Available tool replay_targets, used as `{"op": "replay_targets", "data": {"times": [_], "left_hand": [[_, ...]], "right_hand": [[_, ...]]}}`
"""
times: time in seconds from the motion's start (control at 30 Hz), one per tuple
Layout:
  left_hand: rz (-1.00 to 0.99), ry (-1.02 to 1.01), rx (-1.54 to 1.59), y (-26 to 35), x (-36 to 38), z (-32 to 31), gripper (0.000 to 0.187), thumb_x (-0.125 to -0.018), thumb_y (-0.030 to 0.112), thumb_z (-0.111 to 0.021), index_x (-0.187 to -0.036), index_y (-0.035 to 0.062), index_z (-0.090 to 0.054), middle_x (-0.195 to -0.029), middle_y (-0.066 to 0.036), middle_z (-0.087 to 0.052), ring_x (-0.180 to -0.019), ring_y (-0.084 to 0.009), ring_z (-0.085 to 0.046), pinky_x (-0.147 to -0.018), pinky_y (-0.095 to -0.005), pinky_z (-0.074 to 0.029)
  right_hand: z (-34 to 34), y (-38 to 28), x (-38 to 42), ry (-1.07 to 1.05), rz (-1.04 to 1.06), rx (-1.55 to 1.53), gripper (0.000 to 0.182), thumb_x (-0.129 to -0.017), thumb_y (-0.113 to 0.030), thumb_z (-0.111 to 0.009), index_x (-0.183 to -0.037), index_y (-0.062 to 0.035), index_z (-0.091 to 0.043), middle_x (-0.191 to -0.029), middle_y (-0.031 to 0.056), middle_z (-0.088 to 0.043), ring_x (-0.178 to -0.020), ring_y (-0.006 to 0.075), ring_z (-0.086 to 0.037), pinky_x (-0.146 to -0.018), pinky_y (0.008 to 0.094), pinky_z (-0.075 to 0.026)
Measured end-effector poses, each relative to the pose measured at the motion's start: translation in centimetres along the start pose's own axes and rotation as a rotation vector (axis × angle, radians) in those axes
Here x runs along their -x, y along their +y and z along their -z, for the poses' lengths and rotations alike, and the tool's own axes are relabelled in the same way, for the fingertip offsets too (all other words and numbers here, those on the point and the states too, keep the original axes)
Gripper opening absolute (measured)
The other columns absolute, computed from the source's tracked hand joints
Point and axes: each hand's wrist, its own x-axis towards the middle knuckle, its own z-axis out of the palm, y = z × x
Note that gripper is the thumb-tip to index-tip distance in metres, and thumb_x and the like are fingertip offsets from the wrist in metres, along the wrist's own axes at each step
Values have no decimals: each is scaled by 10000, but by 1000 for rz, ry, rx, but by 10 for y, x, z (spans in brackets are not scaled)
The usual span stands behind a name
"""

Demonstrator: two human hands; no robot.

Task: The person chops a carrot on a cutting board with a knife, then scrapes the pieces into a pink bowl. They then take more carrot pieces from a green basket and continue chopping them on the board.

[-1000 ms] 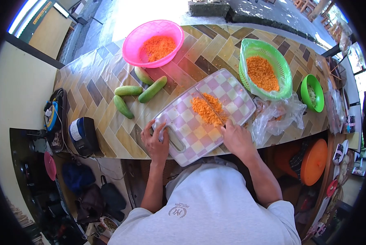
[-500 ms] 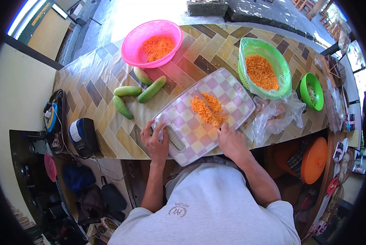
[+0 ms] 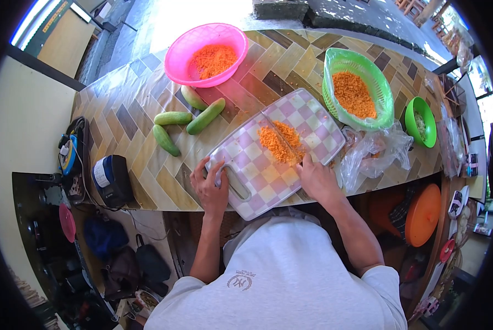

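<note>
My right hand (image 3: 318, 179) is closed around the handle of a knife (image 3: 282, 137), whose thin blade points away from me through a heap of finely chopped orange food (image 3: 273, 146), which looks like carrot. The heap lies on a pink-and-white checked cutting board (image 3: 247, 193), set at a slant near the table's front edge. At the board's left corner, my left hand (image 3: 211, 188) grips the rim beside the handle slot, fingers curled over it. Part of the blade is hidden among the orange bits.
Several cucumbers (image 3: 207, 116) lie left of the board. Behind them stands a pink basin (image 3: 175, 58) with orange bits. At right are a plastic-lined green basket (image 3: 383, 82) of orange bits, a clear plastic bag (image 3: 375, 151) and a small green bowl (image 3: 430, 129). A black device (image 3: 113, 184) sits far left.
My right hand and the knife handle have shifted slightly right and away from me, with the blade still in the orange heap. My left hand keeps its hold on the board.
</note>
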Motion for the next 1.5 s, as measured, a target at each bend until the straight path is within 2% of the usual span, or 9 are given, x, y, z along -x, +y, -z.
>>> {"op": "replay_targets", "data": {"times": [0.43,0.93,1.33,1.5], "left_hand": [[-6,11,1,-1,-5,-4,341,-768,45,-710,-1088,161,-727,-1295,-95,-549,-1201,-333,-475,-1026,-453,-380],[3,10,16,0,-5,-3,350,-763,44,-711,-1090,167,-728,-1288,-91,-551,-1190,-331,-478,-1026,-453,-377],[15,-3,27,1,-4,-3,355,-769,37,-703,-1096,174,-728,-1294,-89,-550,-1205,-329,-467,-1032,-451,-375],[20,1,21,3,-6,-4,356,-770,33,-702,-1096,173,-729,-1298,-88,-547,-1212,-328,-461,-1037,-451,-371]], "right_hand": [[20,5,-7,-28,-46,27,376,-995,-340,-498,-1153,1,-499,-917,258,-690,-909,446,-672,-822,539,-513],[18,20,-19,-21,-56,26,347,-990,-323,-508,-1150,-17,-534,-993,250,-676,-940,433,-668,-829,532,-513],[21,7,2,-27,-31,40,393,-1001,-327,-484,-1147,36,-502,-913,268,-685,-919,442,-673,-795,539,-521],[0,8,-6,-4,-29,-4,353,-1000,-317,-488,-1103,21,-499,-909,280,-677,-887,472,-659,-786,548,-517]]}}
